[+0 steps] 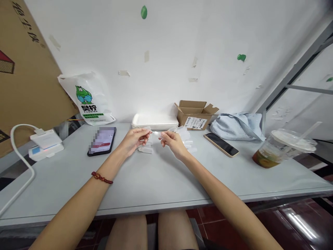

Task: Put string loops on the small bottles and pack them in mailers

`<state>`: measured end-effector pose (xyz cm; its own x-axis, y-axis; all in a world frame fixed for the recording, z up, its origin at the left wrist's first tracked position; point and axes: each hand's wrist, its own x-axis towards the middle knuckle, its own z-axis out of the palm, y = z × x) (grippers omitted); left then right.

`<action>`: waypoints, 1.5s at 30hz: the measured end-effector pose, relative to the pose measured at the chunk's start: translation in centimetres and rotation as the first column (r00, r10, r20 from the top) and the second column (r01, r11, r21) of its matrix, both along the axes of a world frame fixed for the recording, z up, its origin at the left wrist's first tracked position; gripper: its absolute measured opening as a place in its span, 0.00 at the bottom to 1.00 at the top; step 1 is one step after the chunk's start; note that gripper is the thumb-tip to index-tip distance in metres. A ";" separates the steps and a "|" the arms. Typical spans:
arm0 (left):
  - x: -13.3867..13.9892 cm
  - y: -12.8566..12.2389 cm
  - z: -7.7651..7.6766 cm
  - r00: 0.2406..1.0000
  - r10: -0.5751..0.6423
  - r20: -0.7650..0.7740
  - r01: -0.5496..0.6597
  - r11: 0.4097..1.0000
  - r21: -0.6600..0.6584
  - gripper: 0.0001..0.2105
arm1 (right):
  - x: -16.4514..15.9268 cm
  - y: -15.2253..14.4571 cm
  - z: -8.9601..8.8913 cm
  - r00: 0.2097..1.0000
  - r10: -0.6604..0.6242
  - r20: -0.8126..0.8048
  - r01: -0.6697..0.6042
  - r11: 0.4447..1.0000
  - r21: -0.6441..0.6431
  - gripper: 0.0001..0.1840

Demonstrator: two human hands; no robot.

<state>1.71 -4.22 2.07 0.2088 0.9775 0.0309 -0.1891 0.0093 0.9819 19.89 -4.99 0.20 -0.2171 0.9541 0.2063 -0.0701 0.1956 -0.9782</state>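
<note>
My left hand (134, 139) and my right hand (173, 141) meet just above the table, fingertips almost touching. The fingers of the right are pinched on a small whitish, translucent piece (156, 133) that points toward the left hand. My left thumb and fingers are also pinched together, but what lies between them is too small to name. Clear plastic tube-like pieces (145, 150) lie under and beside the left hand. More clear plastic pieces (187, 143) are scattered behind and to the right of the right hand.
On the grey table (156, 184), a white flat stack (156, 121) and an open cardboard box (195, 118) stand by the wall. Phones lie left (102, 141) and right (221, 144). Rightward are a blue cloth bag (238, 126) and drink cup (275, 149); leftward, a charger (46, 144).
</note>
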 end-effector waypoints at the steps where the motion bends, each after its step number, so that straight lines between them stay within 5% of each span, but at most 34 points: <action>1: 0.0 0.0 0.0 1.000 -0.004 -0.001 0.004 1.000 0.001 0.11 | 0.0 0.0 0.0 1.000 0.001 -0.007 -0.001 1.000 0.000 0.21; 14: 0.0 -0.1 0.0 0.999 0.020 -0.033 -0.019 1.000 0.016 0.11 | 0.0 0.1 -0.1 0.999 -0.023 0.023 0.023 1.000 0.008 0.18; 24: 0.7 -0.3 0.0 0.980 0.170 -0.106 -0.152 0.976 0.158 0.12 | -0.2 0.2 -0.3 0.996 -0.071 0.053 0.068 0.997 0.046 0.21; 45: 0.4 -0.3 -0.1 0.997 0.083 0.007 -0.083 0.994 0.069 0.11 | -0.2 0.0 0.0 0.996 -0.035 -0.083 0.032 0.999 -0.041 0.22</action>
